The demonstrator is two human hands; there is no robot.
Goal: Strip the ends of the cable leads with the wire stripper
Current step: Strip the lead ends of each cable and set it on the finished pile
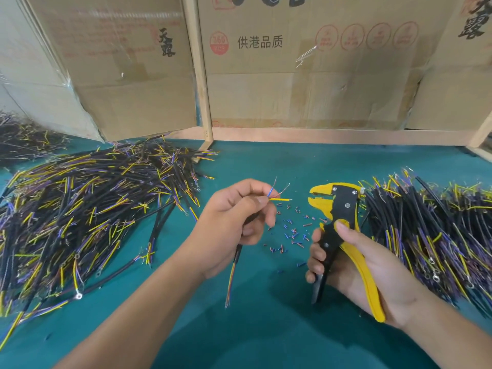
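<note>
Head view is looking down on a green work mat [253, 328], where the left hand [234, 225] is pinching a black cable [237, 255] near its far end, fingers curled round it so the fine coloured leads [277, 194] are fanning out just past the fingertips. A yellow lead [281, 199] is pointing right, toward the wire stripper [343, 227], whose yellow-and-black head is standing open and just apart from the lead's tip. The right hand [354, 265] is wrapping the stripper's two handles, thumb lying on the black body. Both hands are hovering well apart above a scatter of small insulation offcuts [292, 234] on the mat.

The blue and reddish leads seem to be showing bare strands already, though they are too thin to be sure; the yellow one looks to be next.

These leads are looking light, thin and limp, so they will likely be bending away unless held close behind the tip; pinching just short of the end, as the fingers are doing, should be keeping the lead stiff enough to feed in. The cable's near end is hanging free below the palm. Fine strands will probably be tearing if the stripper bites too deep.

A large pile of cables [87, 209] is lying at left, another pile [431, 235] at right, and cardboard boxes [306, 75] are standing along the far side.
</note>
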